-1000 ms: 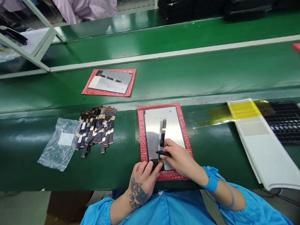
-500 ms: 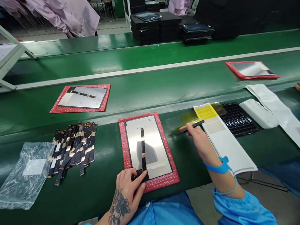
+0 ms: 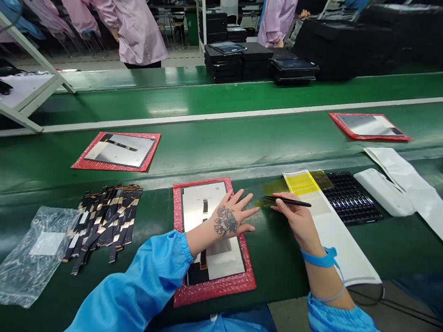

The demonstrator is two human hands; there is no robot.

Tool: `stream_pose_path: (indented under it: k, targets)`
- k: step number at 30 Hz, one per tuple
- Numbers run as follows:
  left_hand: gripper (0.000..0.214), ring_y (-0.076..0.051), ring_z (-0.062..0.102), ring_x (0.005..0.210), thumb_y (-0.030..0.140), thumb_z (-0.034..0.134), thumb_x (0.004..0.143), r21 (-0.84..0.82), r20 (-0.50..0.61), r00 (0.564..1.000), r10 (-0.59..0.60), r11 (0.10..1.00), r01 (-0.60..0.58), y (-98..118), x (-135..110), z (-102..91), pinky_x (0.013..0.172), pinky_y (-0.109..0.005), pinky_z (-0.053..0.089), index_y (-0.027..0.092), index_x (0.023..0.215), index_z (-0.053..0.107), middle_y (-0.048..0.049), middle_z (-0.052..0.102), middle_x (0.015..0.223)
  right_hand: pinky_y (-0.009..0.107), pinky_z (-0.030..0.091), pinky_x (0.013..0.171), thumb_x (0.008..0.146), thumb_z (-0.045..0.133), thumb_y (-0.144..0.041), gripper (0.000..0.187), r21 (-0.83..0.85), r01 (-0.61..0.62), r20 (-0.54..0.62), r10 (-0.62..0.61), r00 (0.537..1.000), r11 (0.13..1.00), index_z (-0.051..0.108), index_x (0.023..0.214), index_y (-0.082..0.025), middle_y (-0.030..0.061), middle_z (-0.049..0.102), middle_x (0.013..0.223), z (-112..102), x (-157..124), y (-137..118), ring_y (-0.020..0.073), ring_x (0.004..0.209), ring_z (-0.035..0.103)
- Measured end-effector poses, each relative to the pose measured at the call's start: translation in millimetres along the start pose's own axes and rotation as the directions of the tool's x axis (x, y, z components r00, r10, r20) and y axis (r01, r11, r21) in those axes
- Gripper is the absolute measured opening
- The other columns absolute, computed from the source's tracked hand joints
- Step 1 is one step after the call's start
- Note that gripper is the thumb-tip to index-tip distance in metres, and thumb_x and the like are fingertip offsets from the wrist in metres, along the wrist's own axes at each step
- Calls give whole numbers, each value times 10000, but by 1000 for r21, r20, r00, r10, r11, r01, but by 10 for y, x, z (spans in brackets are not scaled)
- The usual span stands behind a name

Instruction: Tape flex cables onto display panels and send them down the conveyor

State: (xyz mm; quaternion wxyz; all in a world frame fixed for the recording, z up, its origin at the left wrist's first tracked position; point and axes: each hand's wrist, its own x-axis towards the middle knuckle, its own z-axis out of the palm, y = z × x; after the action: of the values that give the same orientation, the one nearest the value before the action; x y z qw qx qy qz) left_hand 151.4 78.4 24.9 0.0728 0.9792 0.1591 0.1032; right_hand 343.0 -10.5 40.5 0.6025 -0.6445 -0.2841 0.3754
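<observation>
Fingers spread, my left hand (image 3: pixel 231 215) is over the right side of a display panel (image 3: pixel 224 264), hiding part of it; whether it touches the panel I cannot tell. The panel lies silver side up on a red bubble-wrap pouch (image 3: pixel 251 280). A dark flex cable (image 3: pixel 203 258) runs lengthwise on the panel, its middle covered by my left forearm. To the right, my right hand (image 3: pixel 296 216) grips black tweezers (image 3: pixel 291 202), their tips pointing left. Below that hand lies a white sheet (image 3: pixel 345 245) with yellow film (image 3: pixel 299 182) at its far end.
Left of the panel are a pile of flex cables (image 3: pixel 107 219) and a clear plastic bag (image 3: pixel 30 260). Other panels on red pouches lie at far left (image 3: pixel 125 149) and far right (image 3: pixel 370 126). Near the sheet sit a black tray (image 3: pixel 352 196) and a white case (image 3: pixel 384 192). People stand beyond.
My left hand has left the panel's near edge, moved up and right, and spread its fingers. My right hand, still with the tweezers, has shifted slightly right and down. The view has tilted up.
</observation>
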Motion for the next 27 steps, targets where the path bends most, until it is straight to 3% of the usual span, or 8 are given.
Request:
stream_pose_path:
  k: [3,10,27]
  targets:
    - [561,-380,364,1344,623,454,882,-15,-4,1000,29,999,-29,-44,-43,70,1057,-551,328,281,1319,535,-106,440,1447,298,597,756,548,860,-564,567,12,-2,-28,2,1000,1000,686,891,-148,60,671,920,-11,14,63,190,845,652]
    - [544,-385,378,1333,608,441,894,-18,-38,999,32,999,-33,-40,-65,42,1056,-565,323,268,1306,546,-112,435,1451,276,594,648,531,873,-536,546,30,-20,-118,23,993,999,600,813,-157,26,671,745,45,51,161,183,691,672]
    - [526,-364,377,1336,598,488,878,-9,-26,999,27,1000,-27,-24,-47,61,1073,-538,309,292,1302,551,-94,451,1440,302,601,661,547,867,-547,543,25,-2,-107,5,994,1000,607,815,-153,40,680,767,62,24,149,190,697,677]
